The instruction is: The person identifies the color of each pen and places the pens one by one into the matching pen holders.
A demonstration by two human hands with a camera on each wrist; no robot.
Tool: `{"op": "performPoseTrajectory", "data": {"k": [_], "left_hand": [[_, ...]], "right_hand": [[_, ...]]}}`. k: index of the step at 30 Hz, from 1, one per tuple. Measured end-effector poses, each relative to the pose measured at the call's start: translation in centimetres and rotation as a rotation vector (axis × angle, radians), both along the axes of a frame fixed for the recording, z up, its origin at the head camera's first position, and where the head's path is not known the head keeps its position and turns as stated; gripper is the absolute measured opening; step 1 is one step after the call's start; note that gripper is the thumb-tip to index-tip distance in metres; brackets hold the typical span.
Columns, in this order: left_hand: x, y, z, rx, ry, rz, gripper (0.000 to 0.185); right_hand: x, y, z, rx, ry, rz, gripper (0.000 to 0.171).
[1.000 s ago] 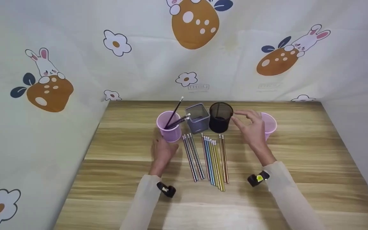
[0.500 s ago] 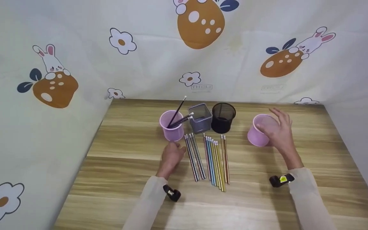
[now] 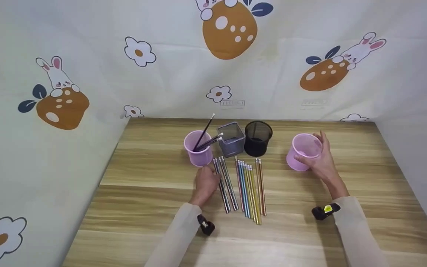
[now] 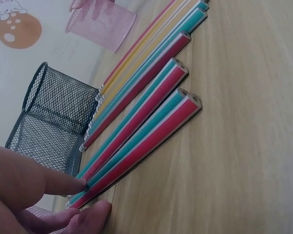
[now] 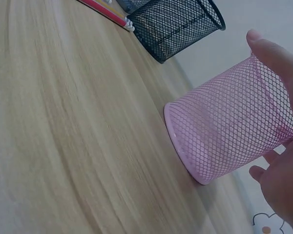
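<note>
My right hand grips a pink mesh cup at the right of the wooden table. In the right wrist view my thumb lies over the pink mesh cup, my other fingers curl behind it, and its base is at the table. My left hand rests at the left edge of a row of striped pencils. In the left wrist view a fingertip touches the nearest of the striped pencils, which lie flat.
A second pink cup holds black pencils. Beside it stand a grey square mesh holder and a black round mesh holder. Printed cloth walls close in the table at the back and both sides.
My right hand left the black holder, went right and closed round the pink cup. My left hand moved from the left pink cup to the pencils' left edge.
</note>
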State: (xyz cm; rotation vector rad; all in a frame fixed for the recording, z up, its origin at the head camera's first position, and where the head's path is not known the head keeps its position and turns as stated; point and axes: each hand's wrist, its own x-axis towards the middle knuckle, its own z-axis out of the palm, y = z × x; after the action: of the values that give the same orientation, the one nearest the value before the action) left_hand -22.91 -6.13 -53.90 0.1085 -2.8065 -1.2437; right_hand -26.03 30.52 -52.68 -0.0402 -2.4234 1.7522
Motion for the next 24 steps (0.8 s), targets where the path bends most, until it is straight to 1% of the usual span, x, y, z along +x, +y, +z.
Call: {"op": "performPoseTrajectory", "data": {"k": [3,5,7,10,12,14,18,19,21,24], "left_hand": [[-0.1,0.0,0.1,0.004,-0.019,0.01,0.017],[-0.2,0.0,0.1,0.007,-0.031,0.013,0.018],[-0.2,0.1,0.1,0.016,-0.057,0.016,0.021],[-0.2,0.1,-0.1,0.036,-0.072,0.025,0.024],[-0.1,0.2,-0.2,0.045,-0.064,0.032,0.024],[-0.2,0.3,-0.4,0.032,-0.023,0.039,0.022],[-0.2,0.5,-0.6,-0.007,0.049,0.045,0.018],[-0.2,0.6,-0.7,-0.02,0.067,0.046,0.017],[-0.2,0.7,-0.7,-0.03,0.085,0.05,0.017],[-0.1,0.7,-0.8,-0.041,0.102,0.063,0.018]], "right_hand": [[-0.2,0.0,-0.3,-0.035,0.008,-0.016,0.126],[-0.2,0.0,-0.3,-0.058,-0.005,-0.027,0.126],[0.1,-0.3,0.2,-0.081,-0.031,-0.033,0.125],[0.3,-0.3,-0.2,-0.092,-0.06,-0.053,0.126],[0.3,-0.2,-0.8,-0.081,-0.058,-0.06,0.125],[0.0,0.3,-2.5,-0.07,-0.046,-0.043,0.119],[0.1,0.6,-4.3,-0.028,-0.059,0.006,0.101],[0.1,0.6,-4.6,-0.019,-0.064,0.015,0.096],[0.2,0.5,-4.8,-0.007,-0.065,0.018,0.093],[0.2,0.2,-4.8,-0.02,-0.042,0.034,0.097]]}}
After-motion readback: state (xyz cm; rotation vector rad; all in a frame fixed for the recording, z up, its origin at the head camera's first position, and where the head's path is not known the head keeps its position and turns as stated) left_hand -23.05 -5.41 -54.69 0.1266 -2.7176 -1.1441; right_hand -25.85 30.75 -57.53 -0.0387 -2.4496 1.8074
